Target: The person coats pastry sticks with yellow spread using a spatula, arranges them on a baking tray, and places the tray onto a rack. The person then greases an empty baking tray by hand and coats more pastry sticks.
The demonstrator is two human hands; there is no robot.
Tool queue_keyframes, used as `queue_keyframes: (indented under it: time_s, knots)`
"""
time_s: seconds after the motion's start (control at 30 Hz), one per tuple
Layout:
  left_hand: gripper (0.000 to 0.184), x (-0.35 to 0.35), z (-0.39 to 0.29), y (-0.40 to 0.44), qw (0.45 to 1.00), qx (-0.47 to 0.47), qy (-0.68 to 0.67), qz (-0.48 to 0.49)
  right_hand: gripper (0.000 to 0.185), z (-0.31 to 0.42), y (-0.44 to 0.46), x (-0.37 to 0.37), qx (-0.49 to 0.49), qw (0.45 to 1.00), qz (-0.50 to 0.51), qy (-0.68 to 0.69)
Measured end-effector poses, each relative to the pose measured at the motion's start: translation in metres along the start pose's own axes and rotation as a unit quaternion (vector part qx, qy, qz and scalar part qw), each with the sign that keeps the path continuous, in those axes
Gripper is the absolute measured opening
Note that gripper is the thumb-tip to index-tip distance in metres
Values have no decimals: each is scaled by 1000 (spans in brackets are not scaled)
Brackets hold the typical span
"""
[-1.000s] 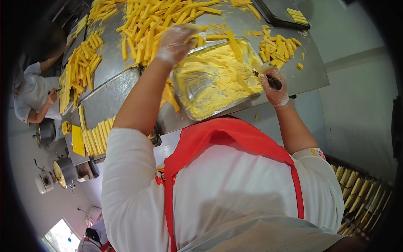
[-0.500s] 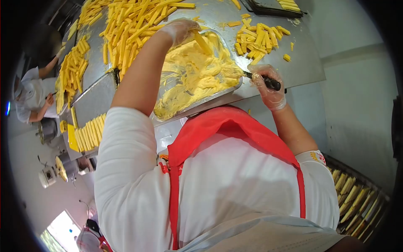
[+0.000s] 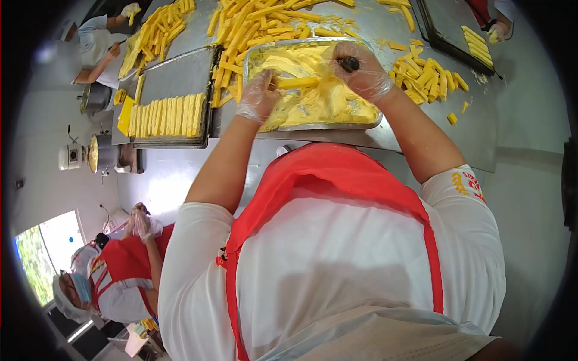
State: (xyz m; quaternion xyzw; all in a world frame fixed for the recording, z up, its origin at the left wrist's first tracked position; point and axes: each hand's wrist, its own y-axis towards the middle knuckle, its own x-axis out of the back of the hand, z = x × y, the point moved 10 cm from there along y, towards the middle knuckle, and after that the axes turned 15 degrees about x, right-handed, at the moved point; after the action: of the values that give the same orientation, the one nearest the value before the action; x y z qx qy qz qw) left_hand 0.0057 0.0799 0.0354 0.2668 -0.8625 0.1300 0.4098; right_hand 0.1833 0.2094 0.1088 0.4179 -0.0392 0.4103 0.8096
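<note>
Yellow stick (image 3: pixel 299 82), head view: over the metal pan (image 3: pixel 319 127) of yellow cream (image 3: pixel 295 114), left end in left hand (image 3: pixel 260 99), fingers pinched on it. Can't tell if it touches the cream. Right hand (image 3: pixel 365 73) has fingers wrapped round a black handle (image 3: pixel 348 64) above the pan's right half; tool's working end blurred. Pan sits at near edge of desk (image 3: pixel 475 129). Big stick pile (image 3: pixel 241 36) far left of it, shorter pieces (image 3: pixel 427 78) right, left tray (image 3: pixel 177 72) with a row of coated sticks (image 3: pixel 167 117).

The stick (image 3: pixel 298 83) and cream (image 3: pixel 307 113) are yellow, the handle (image 3: pixel 348 64) black, the apron (image 3: pixel 331 161) red.
</note>
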Motion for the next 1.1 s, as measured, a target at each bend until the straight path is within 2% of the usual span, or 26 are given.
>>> queue_keyframes:
  time_s: [0.03,0.1,0.17,0.23,0.27,0.3,0.33,0.37,0.4,0.43,0.5,0.53,0.57,0.63,0.67,0.7,0.73,0.77,0.83,0.87,0.9,0.93,0.97,1.0,1.03,1.1]
  knots:
    - [32,-1,-4,-3,1000,2,1,-2,12,6,2,-9,2,1000,1,2]
    - [40,-7,4,-9,993,105,-25,43,10,-8,-8,-31,-107,985,1,134]
    - [36,-5,0,-16,991,101,-73,48,10,-37,-15,-30,-98,985,-11,139]
    - [31,-6,-10,-19,999,18,33,29,10,-67,-23,-7,-136,987,-58,57]
    - [31,-9,-4,-18,999,18,33,29,9,-71,-26,4,-172,985,-18,-22]
    - [26,-9,-16,-23,993,-90,77,-23,9,-57,-21,7,-174,984,-18,-23]
    - [22,-8,-33,-35,970,-197,119,-75,10,-30,-8,0,-100,995,4,-11]
    - [22,-9,-31,-36,971,-198,117,-71,11,-3,-1,-11,-27,999,27,1]
    - [22,-19,-31,-35,967,-192,165,-15,9,-9,-9,-24,-141,977,-2,159]
    - [22,-30,-28,-37,958,-188,213,40,9,-22,-16,-26,-142,978,-5,156]
    - [23,-24,-29,-40,952,-208,222,30,10,-57,-23,-20,-140,989,-21,52]
    - [24,-20,-32,-41,947,-223,231,17,10,-72,-28,-9,-185,983,-17,-5]
    - [24,-21,-33,-37,946,-227,231,16,10,-78,-32,-10,-184,983,-20,-8]
    - [28,-14,-10,-15,991,-20,107,72,9,-35,-20,-19,-80,990,-63,94]
    - [28,-19,-4,-14,991,-20,103,77,10,-12,-16,-32,-107,982,-48,146]
    - [31,-14,6,-7,996,26,67,52,12,7,-14,-42,-115,980,-49,157]
    - [34,-8,17,-1,997,69,30,25,13,13,-10,-43,-77,992,-28,96]
    - [34,-7,21,2,997,66,26,25,13,17,-9,-48,-38,999,-7,34]
    - [36,-6,17,-1,990,76,-3,117,14,-17,-28,-32,-55,996,-67,-27]
    - [36,6,17,-2,990,78,-5,117,14,-42,-45,-22,-114,988,-66,-80]
    - [32,17,16,-5,988,68,-26,133,13,-35,-47,-14,-157,979,-54,-117]
    - [28,28,21,-6,986,60,-47,145,13,-17,-42,-9,-100,975,-44,-191]
    - [28,42,38,-1,987,68,-49,134,11,-10,-47,-9,-69,973,-46,-214]
    - [25,67,51,6,995,40,-41,81,10,13,-44,-15,-44,968,-1,-248]
    - [22,94,65,10,999,12,-31,27,10,28,-47,-20,-59,971,6,-232]
    - [19,147,117,23,997,44,-51,-39,10,61,-57,-35,-12,957,48,-286]
